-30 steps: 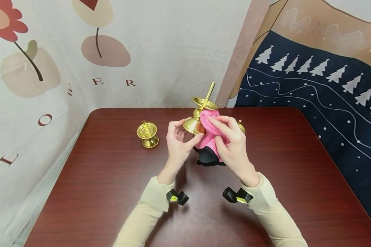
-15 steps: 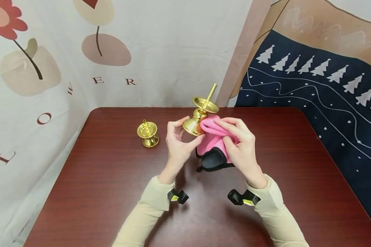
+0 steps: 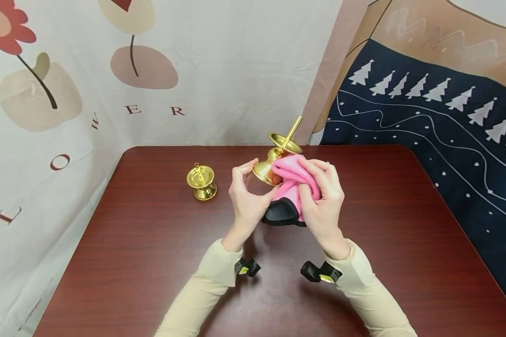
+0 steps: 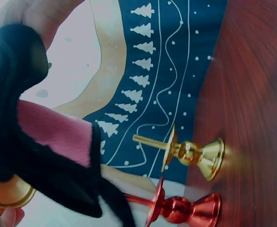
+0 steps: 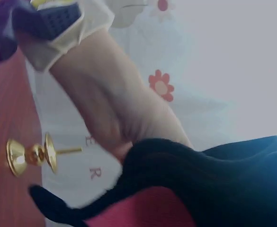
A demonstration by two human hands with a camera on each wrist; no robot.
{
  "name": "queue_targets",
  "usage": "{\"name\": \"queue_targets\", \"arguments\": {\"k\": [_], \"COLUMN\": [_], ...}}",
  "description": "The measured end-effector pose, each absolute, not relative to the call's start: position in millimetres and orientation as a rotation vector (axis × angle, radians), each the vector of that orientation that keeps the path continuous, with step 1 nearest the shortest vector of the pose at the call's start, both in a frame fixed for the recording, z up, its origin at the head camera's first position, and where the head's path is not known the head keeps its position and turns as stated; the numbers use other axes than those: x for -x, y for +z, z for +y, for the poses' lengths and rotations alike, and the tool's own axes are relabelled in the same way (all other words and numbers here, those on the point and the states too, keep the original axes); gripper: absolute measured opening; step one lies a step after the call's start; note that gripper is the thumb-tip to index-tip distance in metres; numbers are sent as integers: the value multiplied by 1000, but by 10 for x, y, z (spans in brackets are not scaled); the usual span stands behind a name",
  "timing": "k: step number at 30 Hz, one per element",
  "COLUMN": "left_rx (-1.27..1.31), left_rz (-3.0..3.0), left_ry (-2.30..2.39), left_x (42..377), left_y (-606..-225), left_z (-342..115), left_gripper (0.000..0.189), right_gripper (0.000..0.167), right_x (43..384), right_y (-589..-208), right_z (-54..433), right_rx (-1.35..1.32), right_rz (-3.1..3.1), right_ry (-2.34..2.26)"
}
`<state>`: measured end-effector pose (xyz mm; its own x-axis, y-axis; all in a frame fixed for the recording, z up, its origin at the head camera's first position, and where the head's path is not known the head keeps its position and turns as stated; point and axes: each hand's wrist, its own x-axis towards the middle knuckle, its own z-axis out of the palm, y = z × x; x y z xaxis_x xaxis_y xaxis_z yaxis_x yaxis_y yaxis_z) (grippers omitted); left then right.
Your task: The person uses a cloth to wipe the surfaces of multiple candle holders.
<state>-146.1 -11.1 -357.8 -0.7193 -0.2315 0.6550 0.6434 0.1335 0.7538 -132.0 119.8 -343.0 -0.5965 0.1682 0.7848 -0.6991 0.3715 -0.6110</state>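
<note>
My left hand (image 3: 249, 199) grips the base of a shiny gold candlestick (image 3: 264, 173), held tilted above the table with its spike pointing up and right. Pinched in my right hand (image 3: 326, 206) is a pink cloth with black trim (image 3: 296, 174), pressed against the candlestick's side. The cloth covers part of the stem and base. In the left wrist view, the trimmed cloth (image 4: 58, 135) hides most of the held candlestick, leaving a bit of its gold base (image 4: 13, 193) in sight. My left wrist and palm (image 5: 124, 94) show in the right wrist view.
Another gold candlestick (image 3: 202, 182) stands on the brown table (image 3: 130, 243), left of my hands. In the left wrist view, a gold candlestick (image 4: 188, 153) and a red one (image 4: 178, 210) stand side by side. Printed curtains (image 3: 236, 70) hang behind the table.
My right hand drew the cloth down and right, then brought it back left against the candlestick. The candlestick has shifted slightly right with my left hand.
</note>
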Motion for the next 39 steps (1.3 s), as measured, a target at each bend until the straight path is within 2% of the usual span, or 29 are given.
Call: {"name": "queue_targets", "arguments": {"k": [5,10,15,20,24,28,32,34,36,39], "left_rx": [396,350,315,325,359,393,363,335,303,264], "left_rz": [-1737,-1725,-1723,-1764,-1777,-1761,-1760,-1755,-1750,-1720], "left_ry": [-1648,-1698,-1723,-1702,-1668,-1654,-1670,-1703,-1751,-1912], "left_x": [1533,1657,1686,1671,1645,1566,1506,1559,1620,1714], "left_y": [-3676,-3901,-3969,-3973,-3954,-3814,-3715,-3800,-3892,-4007], "left_z": [-129,-157,-175,-164,-152,-155,-169,-185,-199,-221], "left_gripper": [54,62,61,58,59,56,55,57,58,59], "right_gripper": [35,36,30,30,33,37,35,33,31,30], "right_x": [1366,1387,1349,1339,1370,1388,1389,1399,1419,1469], "right_y": [-3425,-3373,-3372,-3407,-3409,-3364,-3279,-3248,-3240,-3304], "right_z": [1246,1366,1367,1198,1111,1122,1227,1318,1420,1557], "right_rx": [-675,-862,-646,-509,-538,-676,-848,-895,-876,-682], "right_rz": [-1994,-2181,-2064,-1900,-1950,-2121,-2364,-2471,-2547,-2587], "right_ry": [1195,1223,1440,1350,1205,1130,1131,1187,1261,1434]}}
